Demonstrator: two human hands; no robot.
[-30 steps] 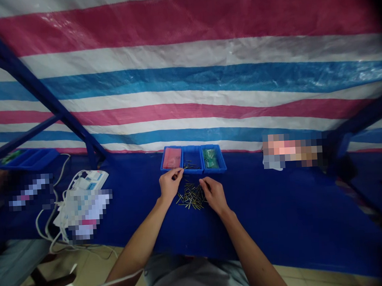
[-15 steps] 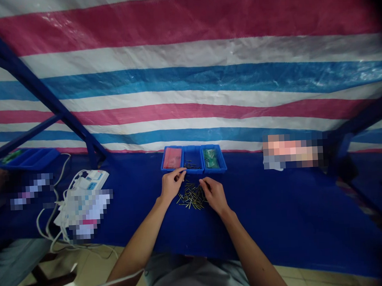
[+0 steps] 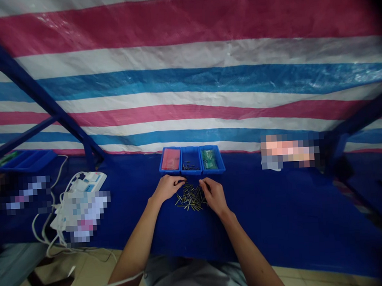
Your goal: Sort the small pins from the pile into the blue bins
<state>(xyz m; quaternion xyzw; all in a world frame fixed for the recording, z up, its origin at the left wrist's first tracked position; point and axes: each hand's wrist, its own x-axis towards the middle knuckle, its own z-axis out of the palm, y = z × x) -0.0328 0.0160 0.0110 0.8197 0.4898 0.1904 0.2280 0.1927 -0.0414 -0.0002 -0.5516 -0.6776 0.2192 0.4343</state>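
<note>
Clock centred on pile, 12 = away from wearer. Pile of thin, straight, gold-and-dark sticks (metal? n/c) (image 3: 190,199) is spread loose on blue tabletop (image 3: 278,215), betw. both hands.

Chg: L hand (image 3: 166,188) was held at front rim of middle bin approx. 0.5 s ago; now drawn back twd wearer, to pile's 10 o'clock, clear of rim. Thumb & index brought nearly tog.; whether a stick is gripped can't be told.

R hand (image 3: 215,193) kept at 3 o'clock, little moved, fingers curled, thumb nr index at pile's edge; contents, if any, hidden.

At 12, three blue plastic bins, side by side: left bin (image 3: 169,172) filled w/ flat pink packet (image 3: 171,158); middle bin (image 3: 191,173) w/ few small dark sticks (image 3: 190,167) lying nr its front; right bin (image 3: 213,172) w/ green packets (image 3: 209,159).

Meaning (judged): reach to middle bin seems finished, attention returned to pile; most sticks are left on table, so work looks early.

White power strip (image 3: 92,182) noted at 10, well apart.
</note>
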